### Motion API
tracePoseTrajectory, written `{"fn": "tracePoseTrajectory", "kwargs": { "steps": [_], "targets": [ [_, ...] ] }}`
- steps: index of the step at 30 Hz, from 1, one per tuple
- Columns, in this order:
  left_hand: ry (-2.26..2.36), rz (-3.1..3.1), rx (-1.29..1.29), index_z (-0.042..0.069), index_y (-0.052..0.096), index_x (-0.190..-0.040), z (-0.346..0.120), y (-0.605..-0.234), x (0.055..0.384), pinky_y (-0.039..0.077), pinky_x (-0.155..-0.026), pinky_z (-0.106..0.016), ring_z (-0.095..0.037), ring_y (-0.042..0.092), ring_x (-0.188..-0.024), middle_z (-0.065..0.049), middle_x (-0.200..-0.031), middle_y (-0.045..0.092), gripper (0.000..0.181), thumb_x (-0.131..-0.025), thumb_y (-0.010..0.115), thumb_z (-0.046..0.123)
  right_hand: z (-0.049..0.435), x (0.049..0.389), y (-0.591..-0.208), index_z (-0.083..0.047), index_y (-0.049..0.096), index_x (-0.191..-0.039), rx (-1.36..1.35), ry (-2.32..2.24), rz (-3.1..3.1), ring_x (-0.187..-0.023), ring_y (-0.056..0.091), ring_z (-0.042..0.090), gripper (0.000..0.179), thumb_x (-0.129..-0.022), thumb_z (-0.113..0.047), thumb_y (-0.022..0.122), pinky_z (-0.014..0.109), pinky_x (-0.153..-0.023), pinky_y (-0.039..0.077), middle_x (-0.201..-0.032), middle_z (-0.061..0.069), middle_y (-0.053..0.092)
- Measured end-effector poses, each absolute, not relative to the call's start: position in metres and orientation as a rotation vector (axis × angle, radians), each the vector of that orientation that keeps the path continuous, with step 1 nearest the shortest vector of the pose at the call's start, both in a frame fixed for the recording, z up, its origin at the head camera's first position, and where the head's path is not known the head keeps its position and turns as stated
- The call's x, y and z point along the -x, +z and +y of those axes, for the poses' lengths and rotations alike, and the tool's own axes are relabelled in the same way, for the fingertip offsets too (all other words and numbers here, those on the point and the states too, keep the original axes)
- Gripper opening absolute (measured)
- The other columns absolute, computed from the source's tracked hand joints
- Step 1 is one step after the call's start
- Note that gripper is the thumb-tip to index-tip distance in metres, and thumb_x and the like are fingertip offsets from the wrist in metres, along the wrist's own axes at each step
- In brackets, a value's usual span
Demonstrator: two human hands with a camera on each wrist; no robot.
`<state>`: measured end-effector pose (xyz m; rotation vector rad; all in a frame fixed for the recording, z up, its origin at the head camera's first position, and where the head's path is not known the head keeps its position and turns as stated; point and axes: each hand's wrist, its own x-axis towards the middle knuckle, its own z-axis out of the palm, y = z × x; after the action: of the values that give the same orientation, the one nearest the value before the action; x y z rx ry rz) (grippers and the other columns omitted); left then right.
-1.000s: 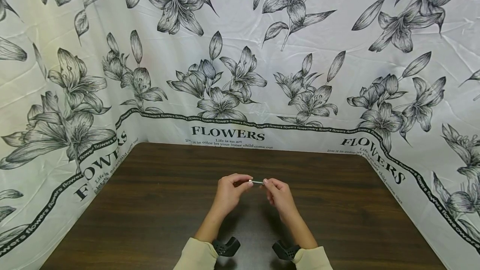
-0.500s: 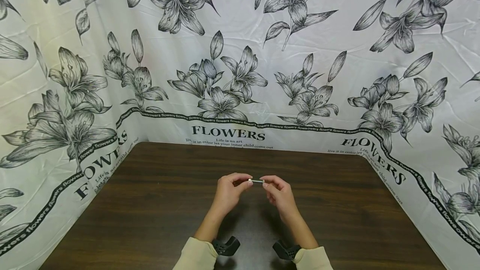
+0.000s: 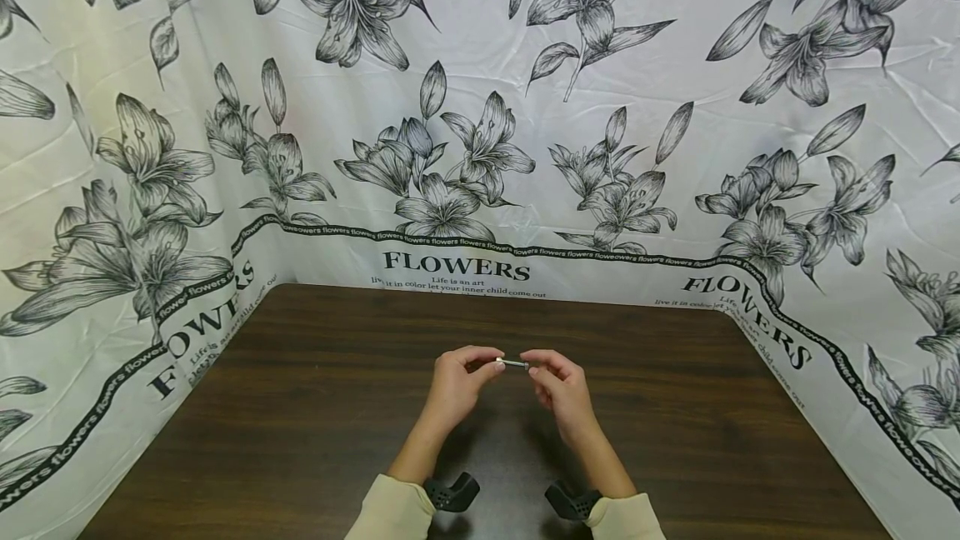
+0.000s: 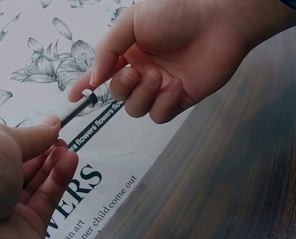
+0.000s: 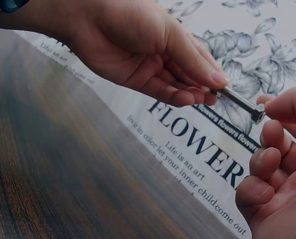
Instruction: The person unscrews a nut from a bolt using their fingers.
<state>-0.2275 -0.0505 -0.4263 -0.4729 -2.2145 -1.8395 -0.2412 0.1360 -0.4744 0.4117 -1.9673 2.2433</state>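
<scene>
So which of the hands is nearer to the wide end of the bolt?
Right. The right hand has its thumb and forefinger at the wide end; the left hand pinches the bolt toward its opposite end.

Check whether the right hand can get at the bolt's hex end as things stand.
Likely yes: the right hand is right by the hex end, with nothing seen in between, and the left hand pinches the bolt farther along, leaving that end exposed. Whether fingers touch it, I can't tell.
</scene>
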Motion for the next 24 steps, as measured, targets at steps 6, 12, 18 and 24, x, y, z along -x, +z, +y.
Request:
{"fn": "tracePoseTrajectory", "kwargs": {
  "steps": [6, 12, 18, 24],
  "targets": [
    [-1.833, -2.22, 0.478, -0.001, 0.073, -0.096, -0.0504, -0.4266, 0.2275, 0.054, -0.063, -0.024, -0.024, 0.066, -0.071, -0.012, -0.084, 0.07, 0.012, -0.084, 0.072, -0.002, 0.1345, 0.241, -0.4727, 0.01, 0.063, -0.108, -0.352, 2.248, -1.964, -0.049, 0.041, 0.011, 0.019, -0.096, -0.003, 0.055, 0.02, -0.044, 0.031, -0.062, 0.003, 0.047],
    [-1.839, -2.226, 0.483, -0.001, 0.073, -0.097, -0.0498, -0.4251, 0.2278, 0.055, -0.063, -0.03, -0.024, 0.066, -0.07, -0.012, -0.086, 0.07, 0.013, -0.084, 0.072, -0.002, 0.1323, 0.2407, -0.4679, 0.014, 0.062, -0.096, -0.194, 2.244, -2.09, -0.044, 0.037, 0.01, 0.031, -0.102, -0.014, 0.051, 0.02, -0.042, 0.029, -0.055, 0.003, 0.044],
    [-1.842, -2.225, 0.506, -0.002, 0.073, -0.097, -0.0485, -0.4251, 0.2277, 0.056, -0.064, -0.037, -0.031, 0.067, -0.072, -0.014, -0.087, 0.07, 0.014, -0.084, 0.073, -0.002, 0.1312, 0.2417, -0.4703, 0.017, 0.059, -0.085, -0.103, 2.294, -2.133, -0.039, 0.027, 0.007, 0.045, -0.103, -0.023, 0.05, 0.021, -0.039, 0.021, -0.047, -0.003, 0.035],
    [-1.824, -2.23, 0.522, -0.002, 0.073, -0.097, -0.0481, -0.4268, 0.2278, 0.054, -0.062, -0.026, -0.028, 0.066, -0.071, -0.013, -0.086, 0.07, 0.013, -0.084, 0.073, -0.002, 0.1298, 0.2427, -0.4762, 0.013, 0.058, -0.079, -0.119, 2.308, -2.11, -0.038, 0.022, 0.006, 0.049, -0.099, -0.031, 0.056, 0.021, -0.038, 0.017, -0.046, -0.005, 0.032]
  ]
}}
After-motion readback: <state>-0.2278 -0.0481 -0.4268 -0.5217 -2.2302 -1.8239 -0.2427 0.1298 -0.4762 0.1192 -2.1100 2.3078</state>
